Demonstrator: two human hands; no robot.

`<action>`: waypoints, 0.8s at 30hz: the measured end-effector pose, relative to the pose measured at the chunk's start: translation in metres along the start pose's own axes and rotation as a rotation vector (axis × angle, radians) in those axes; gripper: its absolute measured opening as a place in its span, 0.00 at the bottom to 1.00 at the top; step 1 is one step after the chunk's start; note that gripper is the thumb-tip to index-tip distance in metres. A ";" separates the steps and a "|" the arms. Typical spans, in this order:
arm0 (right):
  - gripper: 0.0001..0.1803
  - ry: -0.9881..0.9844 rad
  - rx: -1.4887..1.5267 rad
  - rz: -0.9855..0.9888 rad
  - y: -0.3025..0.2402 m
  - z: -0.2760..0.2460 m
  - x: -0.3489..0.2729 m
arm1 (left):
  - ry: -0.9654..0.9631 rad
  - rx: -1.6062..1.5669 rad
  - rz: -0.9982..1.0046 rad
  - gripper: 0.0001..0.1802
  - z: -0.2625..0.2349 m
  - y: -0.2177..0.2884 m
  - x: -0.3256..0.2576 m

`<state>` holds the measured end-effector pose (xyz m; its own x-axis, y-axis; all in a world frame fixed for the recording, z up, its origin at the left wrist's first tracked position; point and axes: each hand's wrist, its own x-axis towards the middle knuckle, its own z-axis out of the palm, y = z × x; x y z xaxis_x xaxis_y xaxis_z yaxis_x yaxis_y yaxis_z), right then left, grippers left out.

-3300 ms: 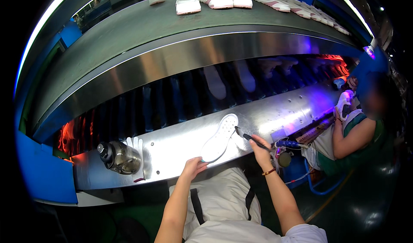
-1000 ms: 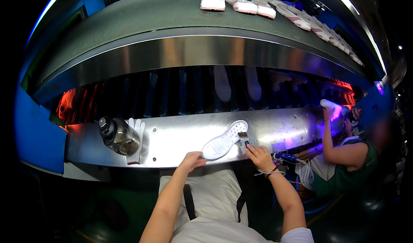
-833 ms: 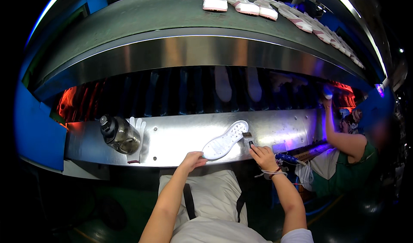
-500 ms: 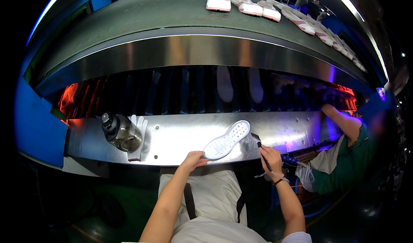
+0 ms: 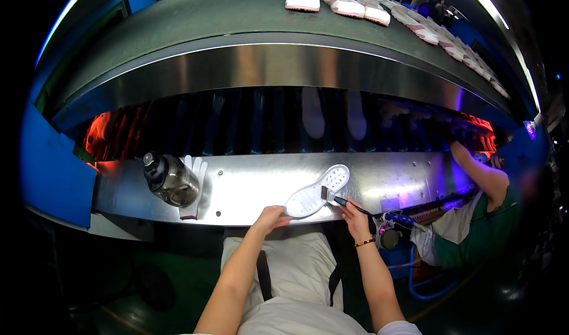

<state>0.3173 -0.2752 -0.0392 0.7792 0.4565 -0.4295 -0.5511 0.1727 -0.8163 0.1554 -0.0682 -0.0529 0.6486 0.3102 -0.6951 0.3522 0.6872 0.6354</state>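
A white shoe sole (image 5: 317, 191) lies tread-up on the shiny steel shelf (image 5: 249, 184) in front of me. My left hand (image 5: 271, 217) grips its heel end at the shelf's front edge. My right hand (image 5: 354, 212) holds a small black-handled brush (image 5: 335, 197), whose bristle head rests on the middle of the sole.
A dark drink bottle (image 5: 169, 178) lies on a white glove (image 5: 194, 181) at the shelf's left. Above runs a grey conveyor belt (image 5: 195, 15) carrying several white shoes (image 5: 344, 4). A co-worker in green (image 5: 480, 216) sits at my right, an arm reaching into the dark rack.
The brush has shifted from the sole's edge onto its middle. The co-worker's arm has dropped from raised high to reaching into the rack. My left hand has stayed on the heel.
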 end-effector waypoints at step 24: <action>0.13 0.123 -0.007 -0.231 -0.055 -0.051 -0.051 | 0.004 0.091 0.034 0.15 0.009 -0.007 0.010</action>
<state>0.3234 -0.3528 0.0078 0.9149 0.2959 -0.2747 -0.3525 0.2537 -0.9008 0.1654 -0.0764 -0.0612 0.6582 0.3354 -0.6740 0.3901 0.6138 0.6863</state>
